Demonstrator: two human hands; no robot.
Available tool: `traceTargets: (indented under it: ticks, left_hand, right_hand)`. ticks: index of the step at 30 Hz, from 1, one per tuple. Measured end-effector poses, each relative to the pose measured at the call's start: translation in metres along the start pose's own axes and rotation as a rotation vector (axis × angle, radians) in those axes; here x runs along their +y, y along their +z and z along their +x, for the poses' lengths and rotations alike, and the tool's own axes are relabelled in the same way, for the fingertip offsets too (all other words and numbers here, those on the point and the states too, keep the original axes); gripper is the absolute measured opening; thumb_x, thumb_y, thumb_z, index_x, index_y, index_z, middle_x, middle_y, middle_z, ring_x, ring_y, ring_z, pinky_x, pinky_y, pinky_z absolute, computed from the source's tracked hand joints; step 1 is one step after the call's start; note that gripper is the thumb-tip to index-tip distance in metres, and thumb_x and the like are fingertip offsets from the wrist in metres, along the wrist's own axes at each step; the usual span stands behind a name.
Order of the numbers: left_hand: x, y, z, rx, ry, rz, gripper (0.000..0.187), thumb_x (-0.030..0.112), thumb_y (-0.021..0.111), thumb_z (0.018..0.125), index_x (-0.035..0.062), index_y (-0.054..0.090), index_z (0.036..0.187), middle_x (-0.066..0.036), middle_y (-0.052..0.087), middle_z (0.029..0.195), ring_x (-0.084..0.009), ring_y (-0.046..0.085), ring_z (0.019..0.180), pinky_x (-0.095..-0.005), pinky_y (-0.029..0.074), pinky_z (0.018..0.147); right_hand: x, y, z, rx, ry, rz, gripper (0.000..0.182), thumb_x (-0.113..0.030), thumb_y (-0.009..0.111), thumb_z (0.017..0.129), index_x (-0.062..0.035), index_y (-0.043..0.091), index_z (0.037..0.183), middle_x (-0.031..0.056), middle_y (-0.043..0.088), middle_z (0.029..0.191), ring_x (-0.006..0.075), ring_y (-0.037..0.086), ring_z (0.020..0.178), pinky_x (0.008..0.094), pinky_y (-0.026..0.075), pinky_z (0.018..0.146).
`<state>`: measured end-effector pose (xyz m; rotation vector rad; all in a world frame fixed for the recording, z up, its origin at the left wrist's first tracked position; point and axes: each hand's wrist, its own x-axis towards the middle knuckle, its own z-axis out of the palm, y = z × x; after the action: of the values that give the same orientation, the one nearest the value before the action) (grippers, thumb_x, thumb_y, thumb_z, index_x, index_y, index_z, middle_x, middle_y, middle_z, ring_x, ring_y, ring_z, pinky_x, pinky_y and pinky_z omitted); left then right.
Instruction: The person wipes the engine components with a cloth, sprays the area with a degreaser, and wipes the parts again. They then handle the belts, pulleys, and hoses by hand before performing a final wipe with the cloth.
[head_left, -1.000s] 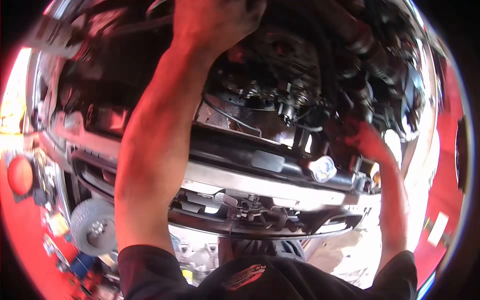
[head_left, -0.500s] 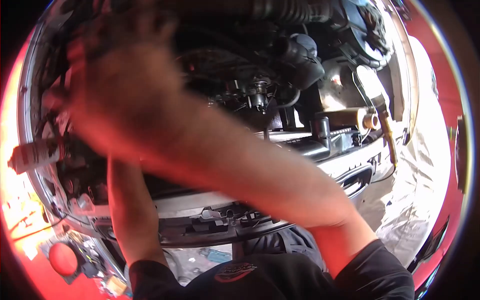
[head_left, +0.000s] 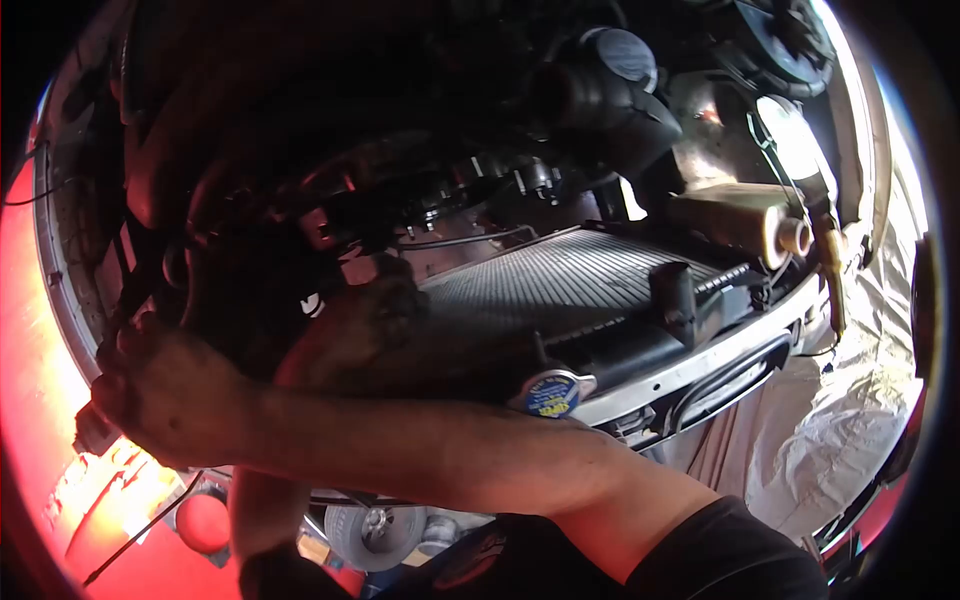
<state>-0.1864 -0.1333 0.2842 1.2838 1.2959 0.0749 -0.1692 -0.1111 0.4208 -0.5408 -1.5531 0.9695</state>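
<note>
My forearms cross over the front of a car's engine bay. My right hand (head_left: 175,400), at the left fender edge, has its fingers curled. The end of a cylindrical can (head_left: 96,430) pokes out beside it; whether the fingers grip the can is hidden. Farther in, my left hand (head_left: 360,320) is closed in shadow by the left end of the radiator (head_left: 560,285). What it holds, if anything, is too dark to see. A radiator cap (head_left: 552,394) with a blue and yellow label sits at the front, above my right forearm.
A lit work lamp (head_left: 795,140) hangs at the right, beside a tan cylindrical part (head_left: 735,220). Crumpled silvery sheeting (head_left: 825,430) covers the right fender. Dark engine parts fill the back. On the floor below lie a wheel (head_left: 375,535) and a round reddish object (head_left: 203,522).
The view has shifted, and the radiator core and cap now show. My right hand, blurred high over the engine before, is now lower at the left edge. My left hand has come into view.
</note>
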Motion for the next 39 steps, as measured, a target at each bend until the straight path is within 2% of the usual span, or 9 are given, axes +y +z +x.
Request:
traceTargets:
  ticks: [2,4,6,14,18,22,31,34,39]
  left_hand:
    - [-0.014,0.011,0.013,0.047,0.123,0.248,0.03,0.01,0.068,0.089,0.0066,0.063,0.118,-0.008,0.072,0.103,-0.0226,0.07,0.095,-0.0359,0.056,0.083]
    - [-0.079,0.03,0.044,-0.037,0.035,-0.532,0.023,0.012,0.062,0.096,0.0035,0.062,0.117,-0.004,0.066,0.101,-0.0198,0.065,0.089,-0.0359,0.055,0.082]
    - [-0.119,0.042,0.074,-0.023,-0.011,-0.758,0.024,0.016,0.059,0.099,0.0028,0.061,0.119,-0.004,0.064,0.103,-0.0189,0.063,0.09,-0.0367,0.054,0.082]
    - [-0.148,0.053,0.09,0.287,-0.306,-0.194,0.03,0.019,0.06,0.098,0.0037,0.061,0.124,-0.008,0.064,0.114,-0.0211,0.063,0.1,-0.0373,0.053,0.087]
    - [-0.162,0.049,0.073,0.363,-0.351,-0.122,0.031,0.02,0.061,0.098,0.0038,0.061,0.125,-0.008,0.064,0.115,-0.0213,0.063,0.101,-0.0374,0.053,0.088]
    - [-0.184,0.041,0.072,0.428,-0.36,-0.062,0.032,0.02,0.061,0.098,0.0038,0.061,0.125,-0.008,0.064,0.117,-0.0215,0.063,0.102,-0.0374,0.052,0.089]
    - [-0.216,0.022,0.087,0.499,-0.339,-0.003,0.033,0.02,0.061,0.097,0.004,0.06,0.126,-0.009,0.063,0.119,-0.0219,0.062,0.106,-0.0376,0.051,0.092]
    - [-0.216,0.02,0.08,0.498,-0.339,0.011,0.034,0.02,0.061,0.097,0.0041,0.06,0.127,-0.009,0.063,0.12,-0.022,0.062,0.107,-0.0376,0.051,0.093]
    - [-0.208,0.034,0.027,0.459,-0.372,0.032,0.035,0.02,0.061,0.097,0.0042,0.06,0.127,-0.009,0.063,0.122,-0.0222,0.061,0.108,-0.0377,0.05,0.094]
  right_hand:
    - [-0.005,-0.004,-0.001,0.083,0.092,0.038,0.02,-0.018,0.054,0.088,0.0,0.063,0.086,0.0178,0.06,0.09,0.0348,0.061,0.089,0.05,0.049,0.086]
    - [0.001,0.035,-0.009,0.181,0.162,0.131,0.02,-0.018,0.054,0.089,-0.0009,0.064,0.086,0.0167,0.06,0.09,0.0334,0.061,0.088,0.0501,0.049,0.087]
    - [0.007,0.007,0.001,0.301,0.018,0.002,0.019,-0.018,0.054,0.09,-0.0021,0.065,0.088,0.0151,0.06,0.088,0.0318,0.061,0.087,0.0505,0.049,0.088]
    - [0.008,-0.018,0.015,0.149,0.157,0.08,0.023,-0.02,0.058,0.088,-0.0019,0.067,0.098,0.0178,0.063,0.097,0.0324,0.062,0.095,0.0507,0.048,0.092]
    - [0.01,-0.026,0.016,0.111,0.139,-0.152,0.034,-0.022,0.057,0.089,0.0051,0.067,0.106,0.0255,0.065,0.112,0.0388,0.062,0.109,0.0548,0.048,0.097]
    - [0.013,-0.029,0.014,-0.107,0.134,-0.23,0.042,-0.025,0.056,0.09,0.0101,0.067,0.111,0.0282,0.064,0.117,0.0437,0.059,0.116,0.0575,0.047,0.099]
    - [0.012,-0.035,0.018,-0.267,0.257,-0.503,0.046,-0.026,0.057,0.088,0.0111,0.068,0.114,0.0256,0.065,0.116,0.0402,0.059,0.114,0.0586,0.045,0.103]
    - [0.019,-0.025,0.013,-0.125,0.249,-0.524,0.044,-0.024,0.059,0.087,0.0098,0.068,0.113,0.0242,0.065,0.113,0.0376,0.06,0.109,0.0568,0.045,0.102]
    - [0.012,-0.029,0.014,-0.019,0.35,-0.131,0.037,-0.022,0.063,0.082,0.0068,0.068,0.105,0.0222,0.064,0.106,0.0364,0.061,0.104,0.0538,0.047,0.099]
